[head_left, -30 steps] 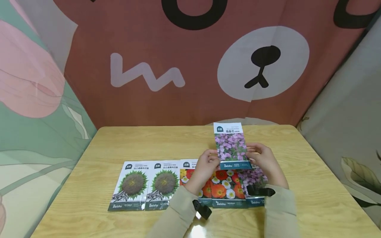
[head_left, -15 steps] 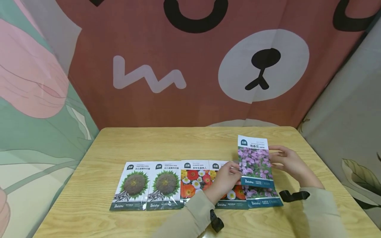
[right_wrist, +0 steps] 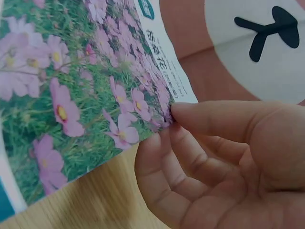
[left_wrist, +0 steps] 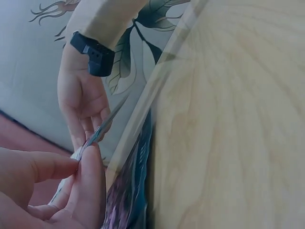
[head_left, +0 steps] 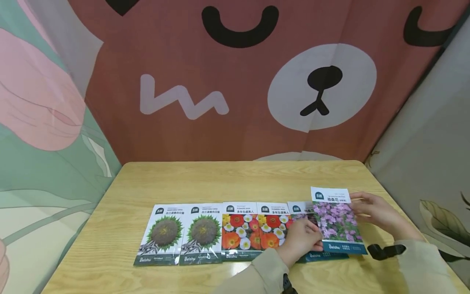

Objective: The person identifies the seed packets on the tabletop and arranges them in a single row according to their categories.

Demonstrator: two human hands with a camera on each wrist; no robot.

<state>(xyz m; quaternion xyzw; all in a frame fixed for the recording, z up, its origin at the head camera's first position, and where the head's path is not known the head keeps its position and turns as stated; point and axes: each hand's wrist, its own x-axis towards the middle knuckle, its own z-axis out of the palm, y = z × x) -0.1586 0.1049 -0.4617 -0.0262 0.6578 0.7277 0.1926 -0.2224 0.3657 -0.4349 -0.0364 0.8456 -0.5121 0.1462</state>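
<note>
Both hands hold a seed packet [head_left: 338, 222] with pink cosmos flowers on its front, over the right end of a row of packets. My left hand [head_left: 300, 239] pinches its lower left edge between thumb and fingers, as the left wrist view shows. On the opposite edge, the thumb and fingers of my right hand [right_wrist: 224, 167] pinch the packet near the top. Underneath, partly hidden by the held packet and left hand, lies another pink-flower packet [head_left: 323, 256]. To its left are two poppy packets [head_left: 240, 232] with red and orange blooms.
Two sunflower seed packets [head_left: 165, 232] make up the left end of the row. All lie on a light wooden table [head_left: 205, 179]. A reddish-brown cloth with a bear face [head_left: 253, 94] hangs behind the table, and patterned cloths stand at both sides.
Both hands have carried the cosmos packet rightward and down, from above the row to low over its right end. The poppy packets are now less covered by the left arm.
</note>
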